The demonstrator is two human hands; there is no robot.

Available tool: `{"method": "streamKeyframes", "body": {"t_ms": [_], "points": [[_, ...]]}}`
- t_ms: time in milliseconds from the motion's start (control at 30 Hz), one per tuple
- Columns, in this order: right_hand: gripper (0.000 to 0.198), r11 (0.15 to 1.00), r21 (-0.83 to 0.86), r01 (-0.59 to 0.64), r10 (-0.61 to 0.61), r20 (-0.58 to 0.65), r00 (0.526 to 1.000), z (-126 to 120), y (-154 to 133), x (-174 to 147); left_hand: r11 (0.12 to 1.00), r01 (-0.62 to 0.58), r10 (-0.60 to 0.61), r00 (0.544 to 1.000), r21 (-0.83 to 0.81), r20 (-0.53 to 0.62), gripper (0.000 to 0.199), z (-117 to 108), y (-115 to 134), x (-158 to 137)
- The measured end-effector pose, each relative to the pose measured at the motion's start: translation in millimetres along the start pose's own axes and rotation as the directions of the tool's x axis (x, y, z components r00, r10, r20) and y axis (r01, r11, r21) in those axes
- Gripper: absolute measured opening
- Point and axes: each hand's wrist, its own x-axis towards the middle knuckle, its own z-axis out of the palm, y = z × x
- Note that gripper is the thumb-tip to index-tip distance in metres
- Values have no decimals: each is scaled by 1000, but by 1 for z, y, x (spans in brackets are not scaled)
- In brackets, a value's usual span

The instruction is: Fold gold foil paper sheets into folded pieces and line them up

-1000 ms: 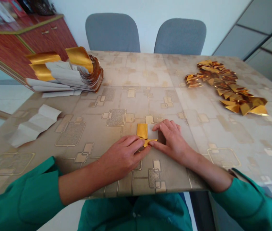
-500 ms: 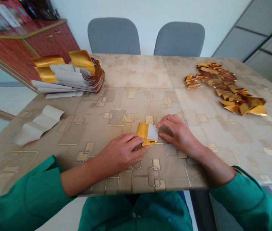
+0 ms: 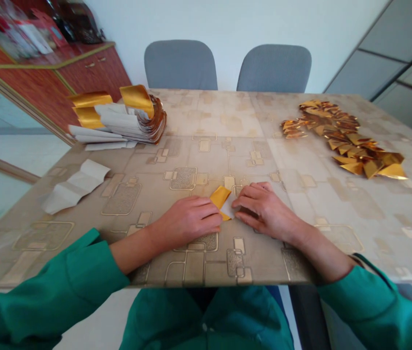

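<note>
Between my hands, near the table's front edge, lies a small partly folded piece of gold paper [image 3: 220, 196] with a whitish-grey back. My left hand [image 3: 193, 218] pinches its left side, the fingers covering that edge. On the other side, my right hand [image 3: 262, 208] has its bent fingertips closed on the pale right part. The fingers hide much of the paper's lower and right edges.
A thick stack of gold-and-white paper sheets [image 3: 129, 121] stands at the back left, with a creased pale sheet [image 3: 78, 187] before it. Folded gold paper pieces [image 3: 359, 146] spread along the right. Two grey chairs [image 3: 180, 65] stand behind the patterned table [image 3: 206, 262].
The gold paper has turned slightly, and less of its pale part shows. My right fingers have come in over its right edge. The camera view has shifted a little.
</note>
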Motion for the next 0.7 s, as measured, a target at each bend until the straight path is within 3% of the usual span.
{"method": "streamKeyframes", "body": {"t_ms": [200, 400, 567, 700], "points": [[14, 999, 47, 15, -14, -11, 1000, -2, -1, 0, 996, -34, 31, 999, 76, 39, 23, -3, 2, 3], [21, 997, 75, -18, 32, -179, 983, -5, 5, 1, 997, -82, 82, 997, 4, 1, 22, -1, -8, 0], [24, 993, 84, 87, -85, -24, 996, -2, 6, 2, 999, -15, 14, 999, 30, 35, 20, -1, -8, 3], [20, 995, 86, 59, -63, 44, 997, 0, 0, 2, 995, 79, -81, 996, 56, 30, 24, -1, -1, 3]]}}
